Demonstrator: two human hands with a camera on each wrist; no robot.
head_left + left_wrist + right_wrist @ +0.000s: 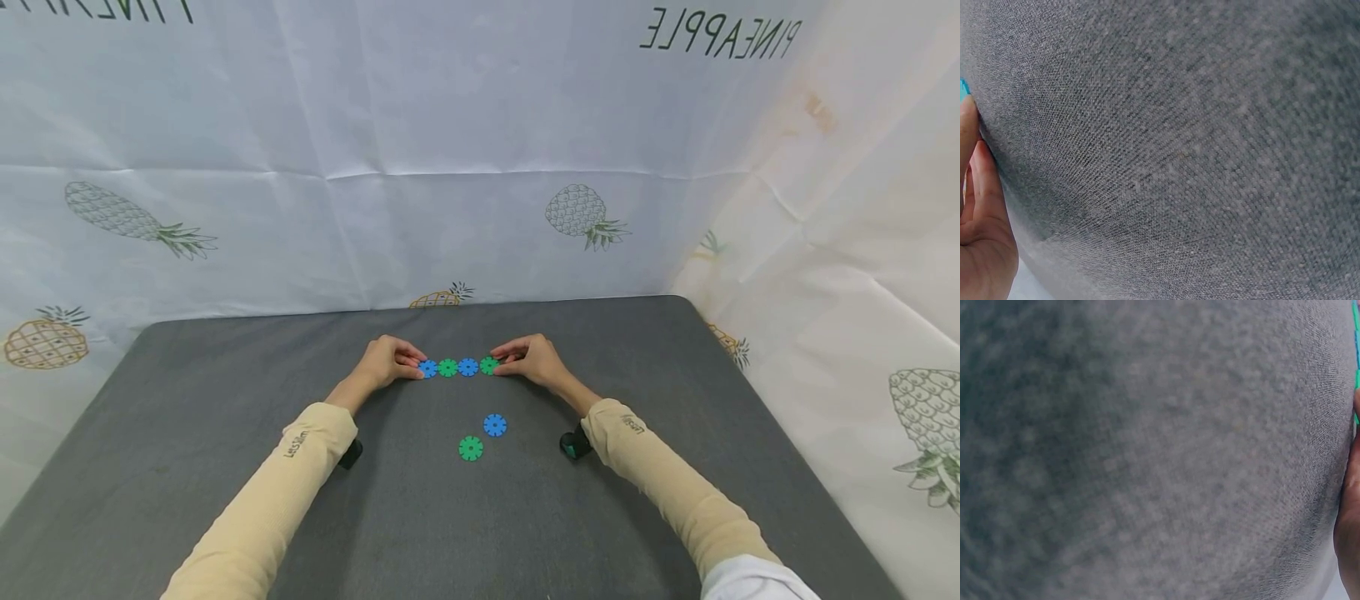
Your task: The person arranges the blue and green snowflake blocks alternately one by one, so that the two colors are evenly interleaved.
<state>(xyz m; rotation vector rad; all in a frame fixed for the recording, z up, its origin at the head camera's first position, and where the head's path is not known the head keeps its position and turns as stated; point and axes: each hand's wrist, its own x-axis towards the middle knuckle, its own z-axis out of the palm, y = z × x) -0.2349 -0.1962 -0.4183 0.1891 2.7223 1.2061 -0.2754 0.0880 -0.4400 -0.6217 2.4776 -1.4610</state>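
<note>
In the head view, a row of notched plastic discs runs across the dark table between the two hands. My left hand point(387, 362) pinches the blue disc point(428, 368) at the row's left end between thumb and fingers. At the right end, my right hand point(531, 360) pinches a green disc point(488, 365) in the same way. Between them lie another green disc point(447, 367) and another blue disc point(468, 367), edges close together. The left wrist view catches just a sliver of the blue disc point(964, 89) by the thumb; in the right wrist view, fingers meet the green disc point(1357, 378).
Nearer the body, a loose blue disc point(495, 425) and a loose green disc point(471, 448) lie flat on the grey tabletop point(420, 525). A white pineapple-print cloth point(450, 108) hangs behind the table and along its right side.
</note>
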